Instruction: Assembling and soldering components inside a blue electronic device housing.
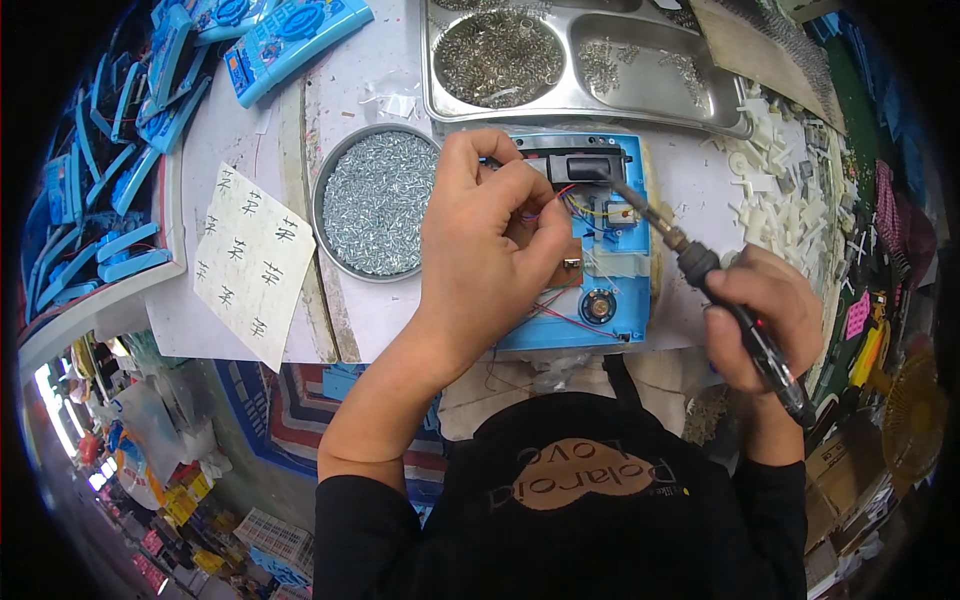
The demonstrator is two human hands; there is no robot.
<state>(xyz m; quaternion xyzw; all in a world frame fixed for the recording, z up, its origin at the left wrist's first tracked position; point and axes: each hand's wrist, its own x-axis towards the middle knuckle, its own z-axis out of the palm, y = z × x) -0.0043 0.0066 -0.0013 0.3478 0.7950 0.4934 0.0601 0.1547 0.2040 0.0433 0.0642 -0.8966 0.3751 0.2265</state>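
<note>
An open blue plastic casing lies in front of me, with a small round speaker, a brown circuit board, a black block-shaped part and thin coloured wires in it. Over its left side is my left hand, thumb and fingers pinched together; what they hold is hidden. My right hand grips a soldering iron by its black handle, where a small red light glows. The iron's tip slants up and left, close to the black part; I cannot tell whether it touches.
A round tub of small screws stands left of the casing. Behind is a metal tray with springs. White plastic parts are heaped at right. Blue casings lie far left, some in a bin. A marked paper sheet lies nearer.
</note>
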